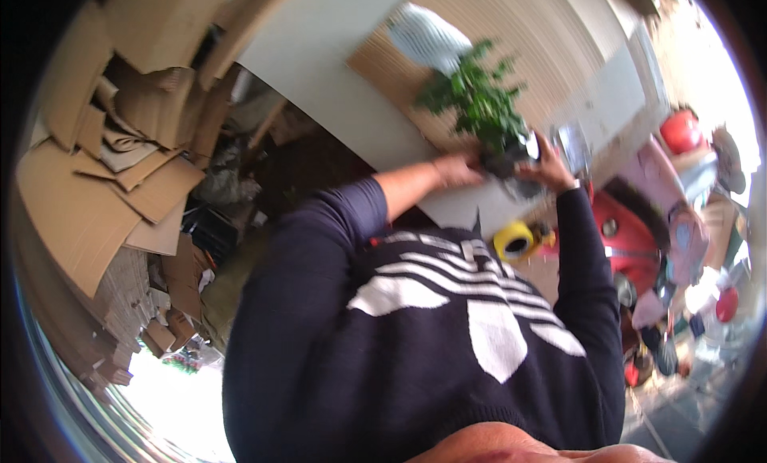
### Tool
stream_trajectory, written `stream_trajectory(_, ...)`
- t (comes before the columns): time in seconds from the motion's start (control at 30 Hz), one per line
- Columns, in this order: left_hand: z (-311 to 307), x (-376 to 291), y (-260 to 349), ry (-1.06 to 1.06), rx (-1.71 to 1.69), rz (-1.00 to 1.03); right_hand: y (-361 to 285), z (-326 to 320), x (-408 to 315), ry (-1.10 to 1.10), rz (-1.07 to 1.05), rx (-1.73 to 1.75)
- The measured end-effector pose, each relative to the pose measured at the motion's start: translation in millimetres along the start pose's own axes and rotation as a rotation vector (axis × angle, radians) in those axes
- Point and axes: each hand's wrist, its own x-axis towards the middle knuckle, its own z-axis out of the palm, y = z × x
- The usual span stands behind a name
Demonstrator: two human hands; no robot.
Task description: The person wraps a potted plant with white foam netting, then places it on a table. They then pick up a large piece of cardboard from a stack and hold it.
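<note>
A leafy green plant (479, 97) stands in a small dark pot (505, 162), just beyond my chest. My left hand (460, 170), blurred, is at the pot's left side, its fingertips against it. From the right, my right hand (546, 167) grips the pot near its rim, with a pale band at the wrist. Clear plastic (527, 189) shows beneath the pot. Behind the leaves lies a corrugated cardboard sheet (383, 73) with a white ribbed bundle (428, 37) on it. A yellow tape roll (513, 240) is close to my chest, below the right hand.
The pale tabletop (323, 97) extends to the left of the cardboard. Stacked cardboard pieces (84, 205) and a black crate (210, 232) are at the left. A clear plastic container (573, 146) stands beyond my right hand. Red and pink items (635, 235) crowd the right side.
</note>
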Motion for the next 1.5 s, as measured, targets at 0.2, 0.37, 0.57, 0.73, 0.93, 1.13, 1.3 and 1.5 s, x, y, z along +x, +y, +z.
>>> stream_trajectory(0.2, -16, -6, -40, 0.186, 0.038, -0.273, -10, -6, 1, -0.053, 0.052, -0.034)
stream_trajectory(0.37, -9, 3, -19, 0.12, 0.005, -0.176, -24, -8, -1, -0.082, 0.086, -0.05)
stream_trajectory(0.57, 9, 10, 17, 0.177, 0.117, -0.112, -20, 2, -5, 0.012, 0.004, -0.161)
stream_trajectory(0.73, 8, 9, 10, 0.211, 0.031, -0.206, -10, 6, -8, 0.079, -0.034, -0.29)
stream_trajectory(0.93, 4, 20, 1, 0.179, 0.089, -0.214, -7, 10, -6, 0.102, -0.035, -0.296)
stream_trajectory(1.13, 22, -16, -25, 0.67, 0.009, -0.165, -16, -3, -3, -0.016, 0.051, -0.194)
stream_trajectory(1.3, 21, -36, -42, 0.764, -0.408, -0.255, -24, -18, 5, -0.134, 0.053, -0.207)
stream_trajectory(1.5, 21, -29, -27, 0.542, -0.608, -0.214, -38, -31, 14, -0.246, 0.311, 0.252)
